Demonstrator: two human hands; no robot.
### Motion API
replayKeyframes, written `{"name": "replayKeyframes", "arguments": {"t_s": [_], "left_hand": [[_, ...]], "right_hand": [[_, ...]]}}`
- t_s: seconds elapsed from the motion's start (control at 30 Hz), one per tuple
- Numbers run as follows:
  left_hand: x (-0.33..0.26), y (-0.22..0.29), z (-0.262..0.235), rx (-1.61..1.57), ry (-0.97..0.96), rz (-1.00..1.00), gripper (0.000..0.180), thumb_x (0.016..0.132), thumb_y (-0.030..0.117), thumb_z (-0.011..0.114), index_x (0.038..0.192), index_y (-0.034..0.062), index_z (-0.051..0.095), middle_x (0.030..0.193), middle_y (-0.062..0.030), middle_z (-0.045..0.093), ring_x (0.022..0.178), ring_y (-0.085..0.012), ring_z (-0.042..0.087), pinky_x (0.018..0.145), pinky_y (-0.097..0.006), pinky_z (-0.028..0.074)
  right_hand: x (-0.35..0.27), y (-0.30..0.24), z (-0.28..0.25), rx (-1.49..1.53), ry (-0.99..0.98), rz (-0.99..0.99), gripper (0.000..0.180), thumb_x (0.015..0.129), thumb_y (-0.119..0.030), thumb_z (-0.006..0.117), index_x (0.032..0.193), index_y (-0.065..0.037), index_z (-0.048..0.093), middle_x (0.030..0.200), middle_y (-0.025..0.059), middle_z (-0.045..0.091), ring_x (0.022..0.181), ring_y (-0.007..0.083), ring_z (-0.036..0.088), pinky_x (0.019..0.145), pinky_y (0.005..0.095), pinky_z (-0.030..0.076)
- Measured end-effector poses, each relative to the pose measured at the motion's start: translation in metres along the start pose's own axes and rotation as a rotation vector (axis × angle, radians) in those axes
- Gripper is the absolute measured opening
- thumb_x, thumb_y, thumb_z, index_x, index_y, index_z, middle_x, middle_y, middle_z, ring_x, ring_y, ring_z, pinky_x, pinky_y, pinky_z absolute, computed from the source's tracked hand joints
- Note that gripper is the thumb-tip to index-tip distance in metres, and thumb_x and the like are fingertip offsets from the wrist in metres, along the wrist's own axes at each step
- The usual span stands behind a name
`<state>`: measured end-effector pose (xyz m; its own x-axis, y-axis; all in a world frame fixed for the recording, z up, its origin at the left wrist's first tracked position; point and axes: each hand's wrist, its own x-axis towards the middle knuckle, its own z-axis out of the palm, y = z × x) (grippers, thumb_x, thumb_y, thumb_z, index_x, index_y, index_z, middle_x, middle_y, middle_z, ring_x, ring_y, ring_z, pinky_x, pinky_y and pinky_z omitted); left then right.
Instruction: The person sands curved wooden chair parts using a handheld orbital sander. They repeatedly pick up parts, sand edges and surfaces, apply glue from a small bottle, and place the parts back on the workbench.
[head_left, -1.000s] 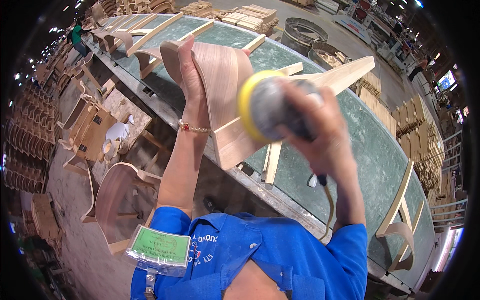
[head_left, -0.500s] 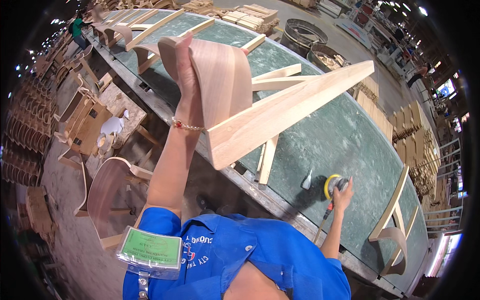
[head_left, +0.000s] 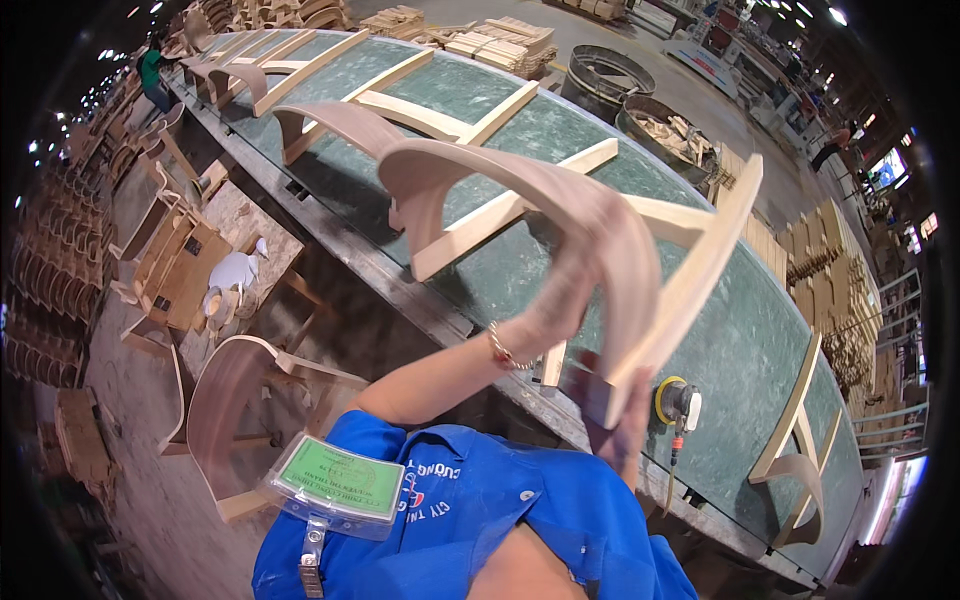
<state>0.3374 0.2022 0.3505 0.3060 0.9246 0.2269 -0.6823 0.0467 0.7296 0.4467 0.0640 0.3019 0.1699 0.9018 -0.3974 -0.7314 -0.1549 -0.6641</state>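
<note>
A wooden chair frame [head_left: 520, 180], with a curved veneer backrest and pale straight rails, hangs tilted in the air over the table. My left hand [head_left: 560, 295] grips the curved part from inside the bend, its fingers blurred by motion. Around the lower end of a pale rail [head_left: 690, 280] closes my right hand [head_left: 630, 420], partly hidden by the wood. Beside the right hand, a sander [head_left: 680, 402] with a yellow pad edge and a hose rests on the green table [head_left: 740, 320].
More chair frames [head_left: 795, 470] stand on the table, right and far left. A backrest frame [head_left: 235, 410] is at lower left, near a small workbench [head_left: 255, 215]. Wood stacks [head_left: 835, 270] and two round bins [head_left: 610, 75] lie beyond. A person in green [head_left: 152, 75] works far left.
My right hand has let go of the sander and taken hold of the frame's rail end. My left hand has swung the frame rightward and turned it, so its curved backrest shows.
</note>
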Motion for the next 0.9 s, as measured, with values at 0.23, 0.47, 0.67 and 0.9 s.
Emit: {"name": "replayKeyframes", "arguments": {"t_s": [0.23, 0.47, 0.67, 0.9], "left_hand": [[0.026, -0.055, -0.183, -0.719, 0.222, -0.417, 0.107, 0.070, 0.087, 0.049, 0.146, 0.0132, 0.034, 0.143, -0.0220, 0.044, 0.128, -0.0399, 0.046, 0.112, -0.058, 0.027], [0.115, -0.011, -0.327, -0.966, 0.088, -0.062, 0.048, 0.087, 0.046, 0.048, 0.104, 0.0049, 0.067, 0.111, -0.0148, 0.067, 0.108, -0.0345, 0.059, 0.096, -0.059, 0.042], [0.131, 0.029, -0.216, -0.347, 0.323, -0.024, 0.057, 0.088, 0.051, 0.046, 0.110, 0.0004, 0.062, 0.111, -0.0230, 0.061, 0.108, -0.0431, 0.055, 0.092, -0.062, 0.045], [0.145, 0.158, -0.144, -0.401, 0.049, -0.003, 0.043, 0.088, 0.039, 0.042, 0.102, 0.0033, 0.062, 0.101, -0.0186, 0.063, 0.103, -0.0374, 0.058, 0.093, -0.063, 0.043]], "right_hand": [[-0.005, -0.008, -0.109, 0.182, 0.355, -0.172, 0.048, 0.094, -0.060, 0.047, 0.097, -0.014, 0.058, 0.071, 0.0073, 0.058, 0.052, 0.0176, 0.054, 0.038, 0.0268, 0.038], [0.017, 0.011, -0.104, 0.286, 0.314, -0.091, 0.044, 0.097, -0.057, 0.043, 0.101, -0.018, 0.062, 0.065, 0.0058, 0.055, 0.044, 0.0167, 0.049, 0.034, 0.0243, 0.034], [-0.030, 0.017, -0.115, 0.512, 0.293, -0.029, 0.038, 0.098, -0.032, 0.045, 0.134, -0.022, 0.049, 0.068, 0.0055, 0.052, 0.046, 0.0115, 0.045, 0.036, 0.0230, 0.035], [0.028, 0.100, -0.117, 0.670, -0.021, 0.241, 0.049, 0.094, -0.033, 0.050, 0.140, -0.017, 0.045, 0.067, 0.0058, 0.050, 0.049, 0.0145, 0.047, 0.040, 0.0290, 0.039]]}}
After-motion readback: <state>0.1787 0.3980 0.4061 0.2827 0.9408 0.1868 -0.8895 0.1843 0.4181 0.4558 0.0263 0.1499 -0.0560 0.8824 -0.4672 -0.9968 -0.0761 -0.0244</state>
